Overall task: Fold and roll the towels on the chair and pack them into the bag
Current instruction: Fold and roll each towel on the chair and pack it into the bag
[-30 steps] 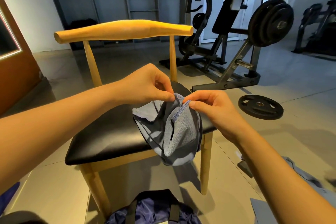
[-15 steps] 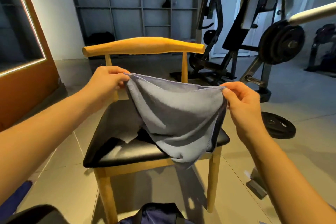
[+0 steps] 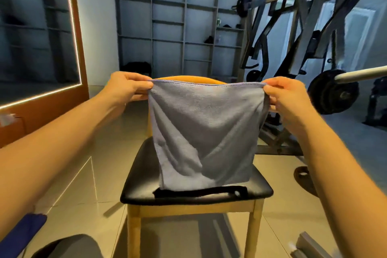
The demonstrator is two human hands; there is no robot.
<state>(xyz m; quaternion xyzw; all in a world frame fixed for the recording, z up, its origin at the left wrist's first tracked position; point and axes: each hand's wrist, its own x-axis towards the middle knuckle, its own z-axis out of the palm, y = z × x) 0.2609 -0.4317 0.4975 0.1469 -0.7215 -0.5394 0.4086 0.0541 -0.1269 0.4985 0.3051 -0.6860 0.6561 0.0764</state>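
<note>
A grey-blue towel (image 3: 206, 132) hangs spread flat in the air above the chair (image 3: 259, 186), a wooden one with a black seat. My left hand (image 3: 127, 86) pinches its top left corner. My right hand (image 3: 287, 96) pinches the top right corner. The top edge is stretched taut between them at the height of the chair's backrest, which it mostly hides. The towel's lower edge hangs just above the seat. A black towel (image 3: 201, 191) lies flat on the seat under it. The bag is out of view.
A weight machine (image 3: 297, 33) and a loaded barbell (image 3: 333, 92) stand right behind the chair. A weight plate (image 3: 303, 176) lies on the floor at right. Grey shelving (image 3: 167, 27) lines the back wall. A blue cloth (image 3: 23, 232) shows at the bottom left.
My hands have risen and spread apart, lifting the bunched towel off the seat and stretching it flat. My view has tilted up, and the bag has dropped out of the bottom of the frame.
</note>
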